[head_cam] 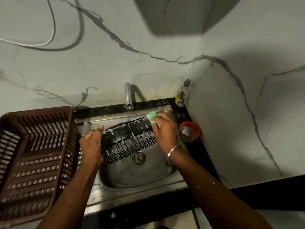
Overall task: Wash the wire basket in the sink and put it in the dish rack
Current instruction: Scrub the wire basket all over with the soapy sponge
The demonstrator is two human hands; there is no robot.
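Over the sink (pixel 132 177), just above the drain (pixel 139 158), the wire basket (pixel 130 142) is held tilted, and streaks of foam (pixel 110 130) are seen on its black wires. Its left end is gripped by the left hand (pixel 90 146), whose fingers are curled round the end frame. A green sponge (pixel 151 117) is clamped in the right hand (pixel 163 129) and pressed against the far right rim. The basket is judged to be light and stiff, though the thin wires may flex a little if squeezed. It is likely made slippery by the soap, so a hold round the thicker rim at the short ends, with fingers hooked through the mesh, is judged safest. The brown dish rack (pixel 38 111) is placed just left of the sink. A tap (pixel 127 96) is set behind the sink, and a bottle (pixel 182 95) and a red bowl (pixel 189 131) are kept on the counter (pixel 194 151) to the right
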